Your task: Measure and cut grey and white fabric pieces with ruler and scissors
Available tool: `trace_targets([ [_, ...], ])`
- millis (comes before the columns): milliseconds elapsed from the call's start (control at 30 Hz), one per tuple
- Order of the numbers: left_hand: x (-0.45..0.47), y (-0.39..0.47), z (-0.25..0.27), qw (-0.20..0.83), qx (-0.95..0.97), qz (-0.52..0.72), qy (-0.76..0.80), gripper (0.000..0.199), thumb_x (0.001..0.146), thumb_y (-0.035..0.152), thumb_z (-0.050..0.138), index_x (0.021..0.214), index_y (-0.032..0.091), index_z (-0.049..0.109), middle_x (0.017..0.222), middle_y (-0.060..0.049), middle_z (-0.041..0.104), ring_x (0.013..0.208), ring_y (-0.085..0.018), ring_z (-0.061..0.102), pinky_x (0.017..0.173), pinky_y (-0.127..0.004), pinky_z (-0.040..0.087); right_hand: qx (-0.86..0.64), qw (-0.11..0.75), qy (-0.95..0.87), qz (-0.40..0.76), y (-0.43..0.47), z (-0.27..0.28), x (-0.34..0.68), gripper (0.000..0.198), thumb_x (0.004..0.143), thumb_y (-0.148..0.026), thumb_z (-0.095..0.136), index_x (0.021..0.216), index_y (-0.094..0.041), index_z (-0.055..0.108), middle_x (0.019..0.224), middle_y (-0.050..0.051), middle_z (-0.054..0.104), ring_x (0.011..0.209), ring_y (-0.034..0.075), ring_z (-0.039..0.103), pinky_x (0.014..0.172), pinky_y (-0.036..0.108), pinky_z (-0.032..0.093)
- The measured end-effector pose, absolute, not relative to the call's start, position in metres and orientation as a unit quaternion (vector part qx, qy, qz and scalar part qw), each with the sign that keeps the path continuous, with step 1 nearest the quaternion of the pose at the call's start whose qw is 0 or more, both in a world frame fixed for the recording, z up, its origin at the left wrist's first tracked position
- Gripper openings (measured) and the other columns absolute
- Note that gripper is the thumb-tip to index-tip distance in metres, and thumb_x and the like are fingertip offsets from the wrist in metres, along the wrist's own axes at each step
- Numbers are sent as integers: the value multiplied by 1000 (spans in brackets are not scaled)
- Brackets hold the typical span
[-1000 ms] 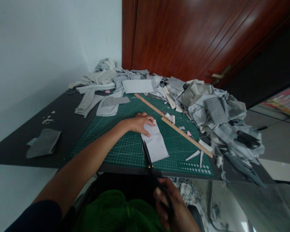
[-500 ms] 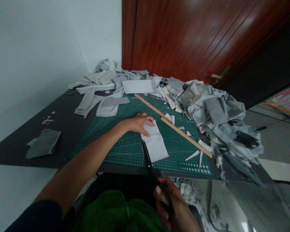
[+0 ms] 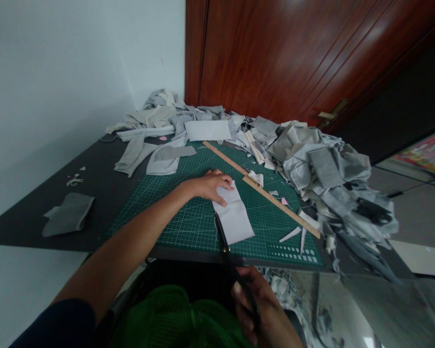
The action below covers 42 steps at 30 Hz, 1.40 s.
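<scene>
A strip of white fabric [image 3: 235, 224] lies on the green cutting mat [image 3: 166, 203], close to the table's front edge. My left hand [image 3: 213, 187] rests flat over its far end, thumb spread away from the fingers. Black scissors [image 3: 235, 271] are in my right hand [image 3: 259, 307], which is closed around the handles just off the table edge. Their blades run along the left edge of the fabric, with the tip close below my left thumb. Whether fabric sits between the blades is too small to tell.
A wooden ruler [image 3: 281, 206] crosses the mat diagonally. Heaps of grey and white fabric scraps [image 3: 297, 150] line the back and right. A folded grey piece [image 3: 68, 214] lies at the left. White pointed slips [image 3: 290, 235] and a pink chip [image 3: 284, 201] are near the ruler.
The view has shifted slightly, moving the scene a little to the right. The scissor handles look slightly closer together. My left hand keeps its place on the fabric.
</scene>
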<state>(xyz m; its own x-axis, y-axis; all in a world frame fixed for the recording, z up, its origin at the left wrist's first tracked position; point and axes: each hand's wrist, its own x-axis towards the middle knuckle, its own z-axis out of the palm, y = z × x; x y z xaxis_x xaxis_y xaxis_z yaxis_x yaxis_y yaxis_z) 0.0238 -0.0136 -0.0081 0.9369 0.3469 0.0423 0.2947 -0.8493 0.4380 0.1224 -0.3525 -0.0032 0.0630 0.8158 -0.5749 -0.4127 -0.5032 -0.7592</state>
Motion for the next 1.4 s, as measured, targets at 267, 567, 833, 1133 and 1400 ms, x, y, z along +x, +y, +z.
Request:
trace_targets([
  [267, 20, -7, -9, 248, 954, 70, 156, 58, 72, 53, 77, 126, 34, 71, 149, -1, 53, 131, -30, 39, 110, -42, 27, -539, 488, -132, 673, -356, -7, 131, 55, 74, -56, 82, 108, -25, 52, 70, -11, 57, 38, 2, 39, 31, 12, 29],
  [567, 24, -11, -10, 233, 958, 52, 156, 55, 73, 54, 75, 125, 36, 71, 150, 1, 52, 131, -32, 37, 109, -45, 24, -507, 521, -113, 677, -355, -20, 129, 51, 73, -52, 83, 103, -25, 53, 69, -10, 57, 36, 2, 38, 28, 12, 23],
  [833, 25, -12, -9, 243, 956, 53, 157, 55, 74, 58, 72, 125, 37, 70, 150, 2, 51, 131, -32, 36, 109, -44, 23, -490, 519, -92, 694, -367, -8, 128, 47, 73, -50, 86, 96, -21, 56, 64, -10, 59, 36, 0, 42, 36, 12, 28],
  [1133, 26, -12, -9, 247, 956, 46, 151, 54, 76, 57, 71, 125, 36, 70, 151, 1, 51, 132, -32, 35, 109, -46, 24, -526, 497, -112, 680, -352, -6, 132, 51, 72, -53, 85, 99, -24, 53, 70, -10, 56, 39, 3, 40, 31, 12, 28],
  [1400, 27, -11, -12, 250, 956, 48, 145, 52, 76, 56, 74, 126, 38, 70, 152, 2, 50, 135, -33, 34, 110, -47, 22, -534, 501, -150, 664, -344, -6, 136, 45, 77, -52, 81, 99, -24, 54, 69, -10, 55, 38, 1, 39, 31, 12, 28],
])
